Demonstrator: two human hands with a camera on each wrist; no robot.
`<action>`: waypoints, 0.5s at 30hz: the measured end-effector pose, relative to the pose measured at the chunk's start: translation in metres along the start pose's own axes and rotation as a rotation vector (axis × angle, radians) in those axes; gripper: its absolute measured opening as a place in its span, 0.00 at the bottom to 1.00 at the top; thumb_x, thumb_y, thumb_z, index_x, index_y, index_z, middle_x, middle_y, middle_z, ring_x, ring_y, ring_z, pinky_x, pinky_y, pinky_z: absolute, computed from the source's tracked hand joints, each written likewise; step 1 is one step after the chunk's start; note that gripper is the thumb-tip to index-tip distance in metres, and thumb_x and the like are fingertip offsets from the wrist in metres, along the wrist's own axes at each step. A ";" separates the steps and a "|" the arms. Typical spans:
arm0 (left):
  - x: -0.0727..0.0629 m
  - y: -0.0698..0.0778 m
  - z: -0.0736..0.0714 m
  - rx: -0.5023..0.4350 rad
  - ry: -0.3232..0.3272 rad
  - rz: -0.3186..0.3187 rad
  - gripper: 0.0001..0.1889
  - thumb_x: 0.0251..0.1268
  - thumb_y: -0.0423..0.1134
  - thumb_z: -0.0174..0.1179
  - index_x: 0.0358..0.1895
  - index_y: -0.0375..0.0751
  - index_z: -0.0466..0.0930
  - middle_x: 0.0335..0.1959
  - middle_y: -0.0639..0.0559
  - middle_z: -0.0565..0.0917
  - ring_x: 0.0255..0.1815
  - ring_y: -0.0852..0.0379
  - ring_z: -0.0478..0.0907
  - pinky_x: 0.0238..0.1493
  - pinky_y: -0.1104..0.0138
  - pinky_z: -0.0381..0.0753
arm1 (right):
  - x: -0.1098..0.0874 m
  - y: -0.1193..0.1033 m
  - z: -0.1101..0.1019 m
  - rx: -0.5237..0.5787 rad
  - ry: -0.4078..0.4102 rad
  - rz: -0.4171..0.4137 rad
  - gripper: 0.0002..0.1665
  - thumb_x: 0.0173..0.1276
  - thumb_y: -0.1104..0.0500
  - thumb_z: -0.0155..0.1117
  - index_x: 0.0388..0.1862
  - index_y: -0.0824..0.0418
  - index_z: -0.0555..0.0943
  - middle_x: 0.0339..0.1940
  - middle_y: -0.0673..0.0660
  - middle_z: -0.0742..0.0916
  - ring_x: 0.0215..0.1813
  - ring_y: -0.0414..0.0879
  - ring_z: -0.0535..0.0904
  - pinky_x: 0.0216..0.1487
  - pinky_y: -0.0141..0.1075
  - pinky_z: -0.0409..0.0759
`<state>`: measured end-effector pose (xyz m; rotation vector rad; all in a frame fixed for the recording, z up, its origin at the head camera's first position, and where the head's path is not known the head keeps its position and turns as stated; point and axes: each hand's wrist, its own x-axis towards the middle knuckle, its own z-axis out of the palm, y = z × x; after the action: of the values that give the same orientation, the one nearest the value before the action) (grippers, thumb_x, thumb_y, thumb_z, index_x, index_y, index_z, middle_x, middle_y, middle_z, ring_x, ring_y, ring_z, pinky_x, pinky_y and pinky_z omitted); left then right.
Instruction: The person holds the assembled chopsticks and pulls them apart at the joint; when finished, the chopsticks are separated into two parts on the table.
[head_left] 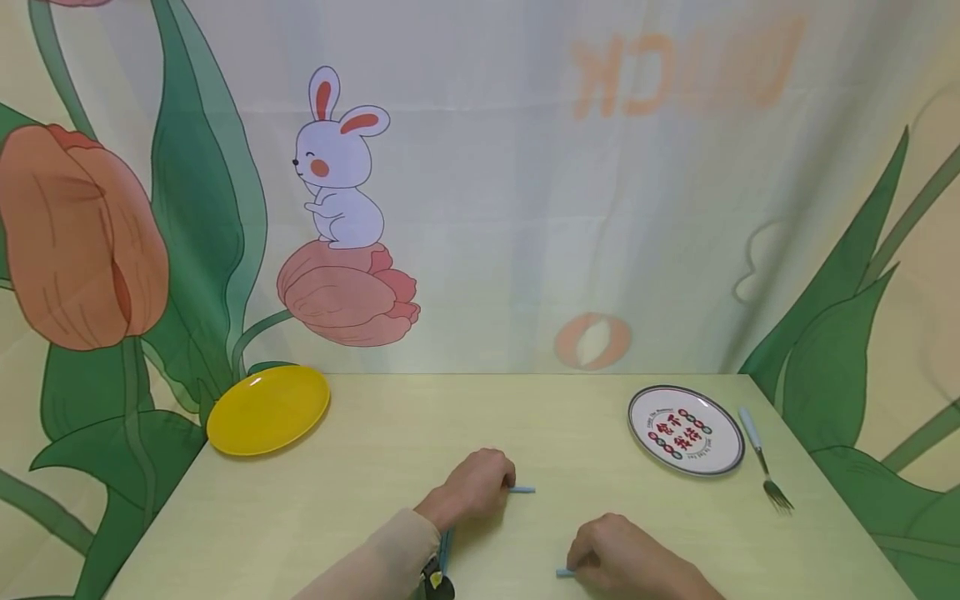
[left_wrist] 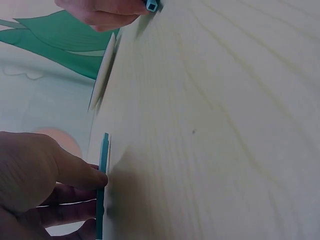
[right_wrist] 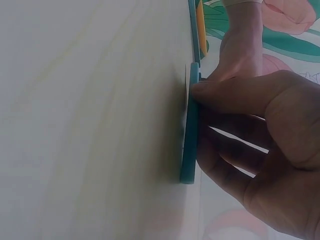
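In the head view my left hand [head_left: 472, 485] is over the middle of the table, pinching a slim blue-green stick [head_left: 522, 490] whose end sticks out to the right. Thumb and fingers grip this stick [left_wrist: 101, 192] just above the tabletop in the left wrist view. Nearer the front edge, my right hand [head_left: 626, 554] pinches a second blue-green stick [head_left: 565, 573], its tip pointing left. Up close, that stick [right_wrist: 190, 125] lies between thumb and fingertips, low over the table. Its end [left_wrist: 151, 6] shows a square hole in the left wrist view.
A yellow plate [head_left: 268, 410] lies at the table's back left. At the back right is a white plate [head_left: 686, 431] with printed characters, a fork [head_left: 767, 467] beside it. Another blue-green strip [head_left: 446, 550] shows beside the left wrist. A printed curtain [head_left: 487, 183] hangs behind the table.
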<state>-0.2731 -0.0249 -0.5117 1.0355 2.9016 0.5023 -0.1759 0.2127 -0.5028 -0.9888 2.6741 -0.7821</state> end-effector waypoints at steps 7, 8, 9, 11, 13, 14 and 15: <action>0.000 0.000 0.000 -0.007 -0.006 0.002 0.08 0.57 0.27 0.62 0.31 0.42 0.88 0.30 0.57 0.85 0.33 0.64 0.79 0.37 0.72 0.79 | 0.000 0.000 0.000 0.010 -0.020 0.032 0.05 0.61 0.58 0.69 0.31 0.49 0.90 0.30 0.35 0.85 0.33 0.26 0.77 0.37 0.29 0.79; 0.000 0.000 0.000 -0.011 -0.007 0.002 0.08 0.57 0.27 0.61 0.31 0.42 0.89 0.30 0.57 0.86 0.34 0.63 0.80 0.37 0.72 0.79 | -0.001 0.000 -0.001 0.016 -0.023 0.037 0.05 0.61 0.59 0.69 0.31 0.49 0.90 0.30 0.35 0.85 0.33 0.26 0.77 0.37 0.29 0.79; 0.000 0.000 0.000 -0.012 -0.006 0.004 0.08 0.57 0.27 0.61 0.31 0.42 0.89 0.30 0.56 0.86 0.34 0.63 0.80 0.37 0.72 0.79 | -0.001 0.000 -0.001 0.021 -0.023 0.040 0.05 0.61 0.59 0.69 0.30 0.49 0.90 0.30 0.35 0.86 0.33 0.27 0.77 0.37 0.29 0.79; 0.000 0.000 0.000 -0.016 -0.009 0.004 0.08 0.57 0.27 0.61 0.31 0.42 0.89 0.31 0.56 0.87 0.35 0.63 0.81 0.38 0.72 0.80 | -0.001 -0.001 0.000 0.022 -0.019 0.038 0.06 0.60 0.60 0.68 0.30 0.50 0.90 0.30 0.35 0.86 0.33 0.27 0.77 0.37 0.29 0.79; 0.000 -0.001 0.000 -0.019 -0.012 0.005 0.08 0.57 0.27 0.61 0.32 0.42 0.89 0.31 0.56 0.87 0.36 0.63 0.81 0.38 0.72 0.80 | -0.001 -0.001 0.000 0.018 -0.014 0.034 0.06 0.60 0.61 0.68 0.30 0.50 0.90 0.30 0.35 0.86 0.33 0.26 0.77 0.37 0.28 0.79; 0.000 -0.001 -0.001 -0.021 -0.014 0.003 0.08 0.57 0.27 0.61 0.32 0.42 0.89 0.32 0.56 0.87 0.36 0.63 0.82 0.39 0.72 0.80 | -0.001 0.000 0.000 0.017 -0.014 0.034 0.06 0.60 0.61 0.68 0.31 0.50 0.90 0.30 0.35 0.86 0.33 0.26 0.77 0.37 0.28 0.79; 0.001 -0.001 -0.001 -0.022 -0.014 0.004 0.08 0.57 0.27 0.61 0.32 0.42 0.89 0.32 0.56 0.87 0.36 0.63 0.82 0.39 0.72 0.80 | -0.001 0.000 0.000 0.014 -0.014 0.033 0.06 0.60 0.61 0.68 0.31 0.50 0.90 0.30 0.35 0.86 0.33 0.26 0.77 0.38 0.28 0.79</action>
<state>-0.2740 -0.0252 -0.5110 1.0373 2.8759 0.5230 -0.1753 0.2128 -0.5027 -0.9405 2.6623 -0.7837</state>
